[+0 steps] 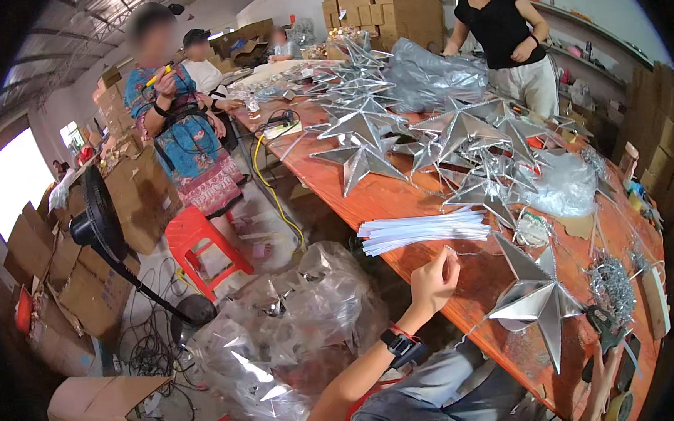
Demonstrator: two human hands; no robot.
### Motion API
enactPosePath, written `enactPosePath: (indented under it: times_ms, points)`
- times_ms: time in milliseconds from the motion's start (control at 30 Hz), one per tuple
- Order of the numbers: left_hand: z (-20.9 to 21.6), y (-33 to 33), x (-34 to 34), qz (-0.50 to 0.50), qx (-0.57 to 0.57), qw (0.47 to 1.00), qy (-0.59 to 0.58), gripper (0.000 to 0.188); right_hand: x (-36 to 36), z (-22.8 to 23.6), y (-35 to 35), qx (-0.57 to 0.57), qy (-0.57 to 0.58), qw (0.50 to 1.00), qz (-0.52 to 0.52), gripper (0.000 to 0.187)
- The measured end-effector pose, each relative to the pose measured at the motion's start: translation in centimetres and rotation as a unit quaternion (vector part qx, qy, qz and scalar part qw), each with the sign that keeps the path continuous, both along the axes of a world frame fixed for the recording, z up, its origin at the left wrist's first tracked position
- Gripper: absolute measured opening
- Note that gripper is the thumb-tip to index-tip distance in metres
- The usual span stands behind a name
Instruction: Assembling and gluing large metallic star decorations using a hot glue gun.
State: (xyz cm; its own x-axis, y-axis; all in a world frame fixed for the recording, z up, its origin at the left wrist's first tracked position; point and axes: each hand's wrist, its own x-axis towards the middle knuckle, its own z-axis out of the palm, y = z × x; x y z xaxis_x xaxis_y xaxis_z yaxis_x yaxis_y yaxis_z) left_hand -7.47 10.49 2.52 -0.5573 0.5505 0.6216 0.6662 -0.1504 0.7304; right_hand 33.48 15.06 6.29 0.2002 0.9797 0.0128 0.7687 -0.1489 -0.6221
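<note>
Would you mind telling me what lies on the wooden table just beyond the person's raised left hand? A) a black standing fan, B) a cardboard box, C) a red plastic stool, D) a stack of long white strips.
D: a stack of long white strips lies on the orange wooden table just past the left hand, which pinches a thin wire; the stool, the fan and the boxes are on the floor.

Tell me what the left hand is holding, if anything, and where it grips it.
The left hand pinches a thin silvery wire near its end; the wire runs toward the silver star.
</note>
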Motion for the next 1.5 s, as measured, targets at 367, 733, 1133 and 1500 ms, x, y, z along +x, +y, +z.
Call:
enactPosePath:
  times_ms: [367, 733, 1133, 1500]
  points:
    - [0.0, 1.1, 0.0, 0.0, -0.011, 0.996, 0.091, 0.01, -0.8, -1.2, -1.4, 0.144, 0.127, 0.973, 0.127, 0.031]
    - [0.4, 0.6, 0.0, -0.035, 0.0, 0.999, -0.01, 0.015, -2.8, 2.7, -2.3, 0.17, 0.144, 0.971, 0.087, 0.033]
    - [0.6, 0.0, -1.0, -0.009, -0.037, 0.999, 0.005, 0.008, -3.0, 5.1, -3.3, 0.11, 0.377, 0.918, 0.061, 0.025]
    - [0.2, 0.0, 0.0, -0.011, 0.013, 1.0, 0.0, 0.009, 1.6, 1.3, -0.7, 0.004, 0.217, 0.973, 0.082, 0.021]
